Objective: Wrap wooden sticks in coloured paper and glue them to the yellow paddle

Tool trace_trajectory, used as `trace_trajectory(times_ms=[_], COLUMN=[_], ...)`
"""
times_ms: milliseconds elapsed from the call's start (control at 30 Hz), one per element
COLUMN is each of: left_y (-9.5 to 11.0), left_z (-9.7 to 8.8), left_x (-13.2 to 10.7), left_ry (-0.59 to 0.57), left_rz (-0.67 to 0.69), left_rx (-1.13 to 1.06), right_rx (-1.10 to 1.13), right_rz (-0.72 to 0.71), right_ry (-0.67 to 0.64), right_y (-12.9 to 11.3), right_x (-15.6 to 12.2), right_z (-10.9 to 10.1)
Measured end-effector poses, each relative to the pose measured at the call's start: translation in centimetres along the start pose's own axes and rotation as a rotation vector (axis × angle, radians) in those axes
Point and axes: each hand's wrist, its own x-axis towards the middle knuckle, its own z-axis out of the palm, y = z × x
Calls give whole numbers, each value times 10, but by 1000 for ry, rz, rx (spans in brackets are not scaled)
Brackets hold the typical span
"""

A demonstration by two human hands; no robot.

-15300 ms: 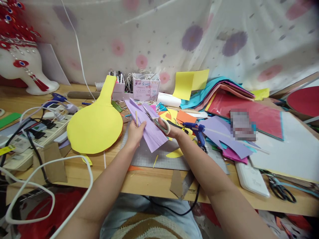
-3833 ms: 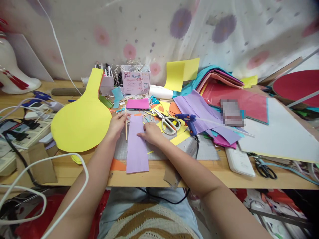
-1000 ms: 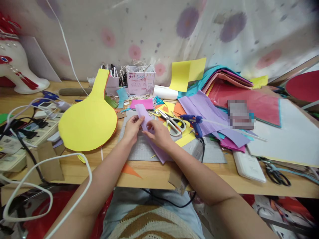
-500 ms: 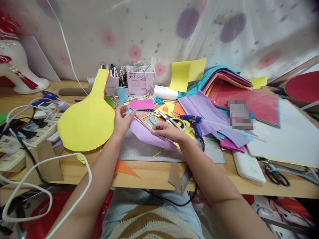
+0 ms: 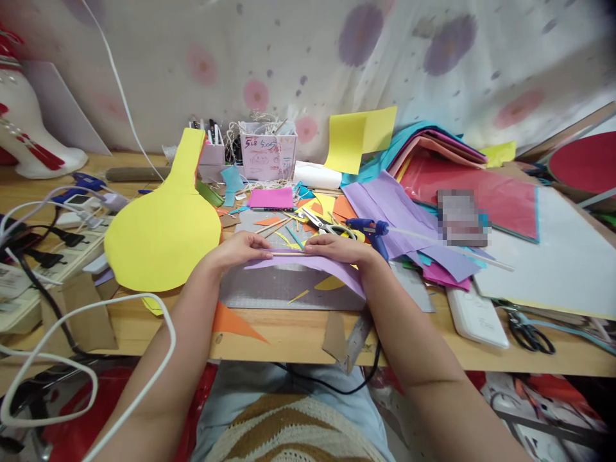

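Note:
My left hand (image 5: pixel 244 249) and my right hand (image 5: pixel 334 248) pinch the far edge of a sheet of purple paper (image 5: pixel 320 264), fingers closed. Along that edge runs a thin wooden stick (image 5: pixel 289 254), gripped together with the paper. The sheet's near side hangs over a grey cutting mat (image 5: pixel 269 292). Just beyond my right hand lie white-handled scissors (image 5: pixel 327 226) and a blue glue gun (image 5: pixel 370 230). Left of my left hand rests a large yellow round paper shape with a neck (image 5: pixel 163 234). The fingertips partly cover the stick's ends.
Paper scraps and sticks are strewn behind my hands, near a pink paper pad (image 5: pixel 271 198). A pen box (image 5: pixel 268 154) stands at the back. Purple crepe paper (image 5: pixel 385 205), a white power bank (image 5: pixel 476 319) and black scissors (image 5: pixel 529 333) lie right; a white cable (image 5: pixel 166 321) loops left.
Both hands have come level along the paper's far edge. The stick has turned from slanting to nearly crosswise, and the paper has swung with it.

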Motion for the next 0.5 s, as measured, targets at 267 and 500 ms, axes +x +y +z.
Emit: trace_trajectory(times_ms=[267, 500], left_y=[-12, -14], left_z=[-7, -6], left_x=[4, 7], left_ry=[17, 49], left_rz=[31, 61], left_rx=[174, 233], right_rx=[-174, -144], right_rz=[28, 49], right_ry=[-1, 121], right_y=[15, 18], right_x=[-9, 2], right_z=[-11, -1])
